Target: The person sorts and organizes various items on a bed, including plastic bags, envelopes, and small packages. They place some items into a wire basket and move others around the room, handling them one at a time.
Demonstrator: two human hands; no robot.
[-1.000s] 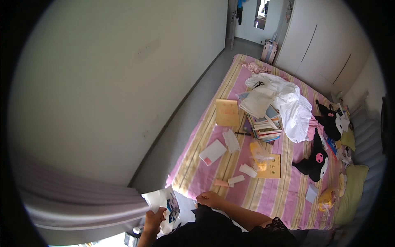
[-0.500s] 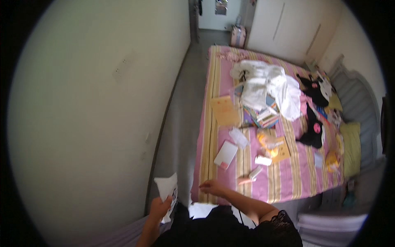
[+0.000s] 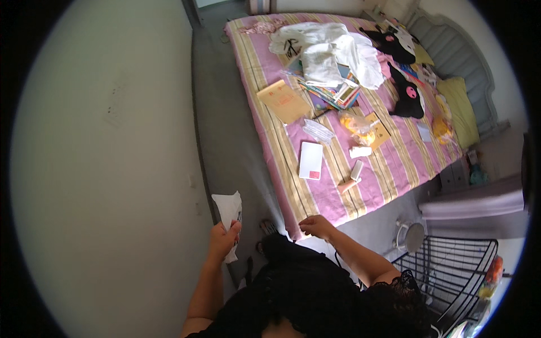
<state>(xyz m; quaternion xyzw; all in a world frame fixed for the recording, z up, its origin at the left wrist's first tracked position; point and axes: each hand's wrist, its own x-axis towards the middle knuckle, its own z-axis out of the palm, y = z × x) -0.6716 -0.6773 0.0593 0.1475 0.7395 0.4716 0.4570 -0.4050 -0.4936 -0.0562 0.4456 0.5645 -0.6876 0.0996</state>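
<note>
My left hand point(image 3: 223, 239) is raised beside the pale wall and grips a white crumpled paper or plastic bag point(image 3: 229, 211). My right hand point(image 3: 317, 226) rests with bent fingers on the near corner of the bed point(image 3: 293, 191), which has a pink striped sheet; it holds nothing that I can see. Nearest to it on the sheet lie a small orange and white object point(image 3: 349, 183) and a flat white card with a red corner point(image 3: 311, 160). My dark clothing fills the lower middle.
The bed carries a tan envelope point(image 3: 283, 101), a stack of books point(image 3: 332, 93), white clothes point(image 3: 332, 48), a yellow packet point(image 3: 360, 127), black plush toys point(image 3: 407, 93) and a yellow pillow point(image 3: 463, 107). A black wire rack point(image 3: 451, 276) stands at lower right. Grey floor point(image 3: 225, 124) runs between wall and bed.
The view has swung so the bed now sits further right and closer. My left hand still holds the white bag; my right hand stays at the bed's near corner.
</note>
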